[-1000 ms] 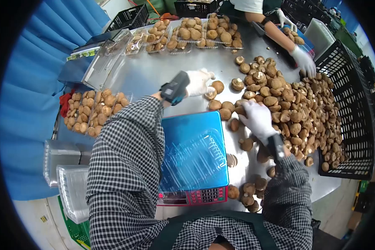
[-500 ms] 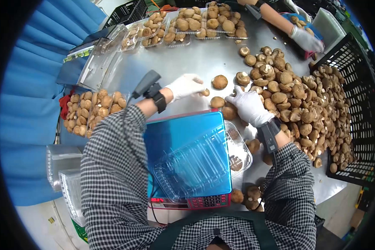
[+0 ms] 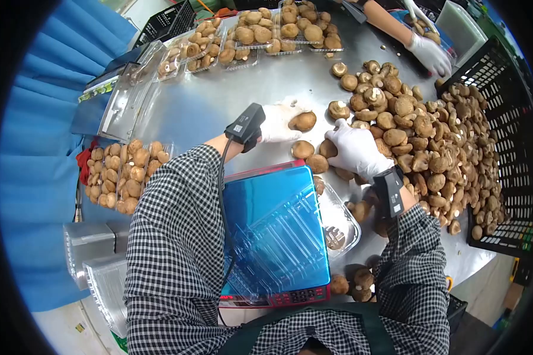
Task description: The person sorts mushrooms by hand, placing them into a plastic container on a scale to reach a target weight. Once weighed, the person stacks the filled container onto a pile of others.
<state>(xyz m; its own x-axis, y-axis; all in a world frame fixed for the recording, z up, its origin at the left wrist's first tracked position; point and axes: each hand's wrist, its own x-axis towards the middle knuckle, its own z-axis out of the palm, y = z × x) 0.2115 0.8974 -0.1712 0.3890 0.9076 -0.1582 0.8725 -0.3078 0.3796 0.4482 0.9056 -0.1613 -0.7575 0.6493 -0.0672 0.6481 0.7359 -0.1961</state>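
Observation:
My left hand point(image 3: 280, 122), in a white glove, curls its fingers around a brown mushroom point(image 3: 305, 121) on the metal table. My right hand point(image 3: 358, 149), gloved too, closes its thumb and fingers on another mushroom point(image 3: 328, 148) at the edge of the big mushroom pile point(image 3: 420, 130). Loose mushrooms point(image 3: 302, 149) lie between my hands and the scale. Below them, an open clear plastic tray point(image 3: 272, 242) rests on the blue-topped scale point(image 3: 249, 204). A second clear tray point(image 3: 344, 228) lies on the table to its right, partly under loose mushrooms.
Filled mushroom trays stand at the back point(image 3: 254, 35) and at left point(image 3: 127, 171). A black crate point(image 3: 515, 142) lies tipped at right, mushrooms spilling from it. Stacked empty trays point(image 3: 92, 248) stand at lower left. A co-worker's gloved hand point(image 3: 429, 54) is at upper right.
My left hand has moved right onto the mushroom; the small piece at its fingertips no longer shows. My right hand now grips a mushroom. The co-worker's hand has opened out, and the view has shifted slightly.

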